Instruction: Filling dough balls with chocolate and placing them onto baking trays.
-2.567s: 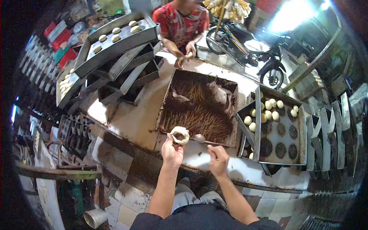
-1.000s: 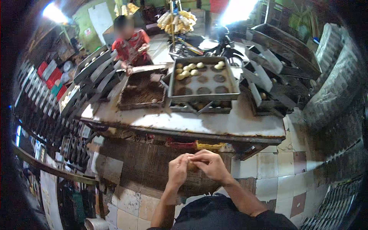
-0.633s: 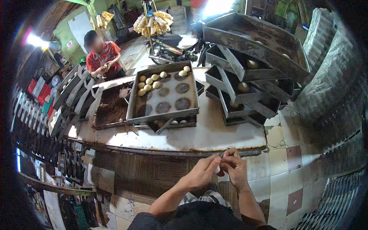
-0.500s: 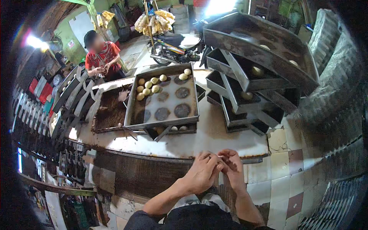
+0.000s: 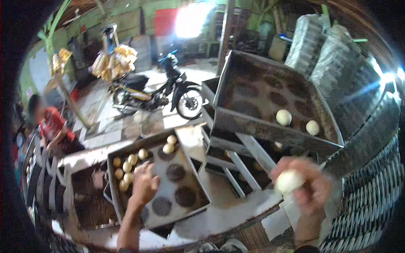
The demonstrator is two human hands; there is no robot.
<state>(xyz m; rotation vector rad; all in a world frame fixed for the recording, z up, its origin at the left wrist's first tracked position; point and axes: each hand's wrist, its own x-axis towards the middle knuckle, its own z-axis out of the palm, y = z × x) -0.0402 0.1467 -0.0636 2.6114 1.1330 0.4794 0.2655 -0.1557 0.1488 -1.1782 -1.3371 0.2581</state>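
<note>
My right hand (image 5: pixel 314 183) is raised at the right, its fingers bent around a pale round dough ball (image 5: pixel 289 181); motion blurs the fingers. My left hand (image 5: pixel 145 183) is over the metal tray (image 5: pixel 198 206), just right of a cluster of dough balls (image 5: pixel 127 167). Its fingers are curled together, with the tips turned away, so whatever is in them is hidden. Toward the tray's far corner sit two more dough balls (image 5: pixel 168 149). Dark round patches mark the tray's pale bottom.
At the right, a stack of metal trays rises, the top tray (image 5: pixel 274 122) bearing two dough balls (image 5: pixel 284 117). A brown-stained box (image 5: pixel 90 206) lies left of my tray. Beyond are a motorcycle (image 5: pixel 156 95), hanging yellowish bags (image 5: pixel 114 63) and a person in red (image 5: pixel 55 126).
My hands were together in front of me; now they are apart, the left over the tray, the right raised with a dough ball. The view has swung to the right.
</note>
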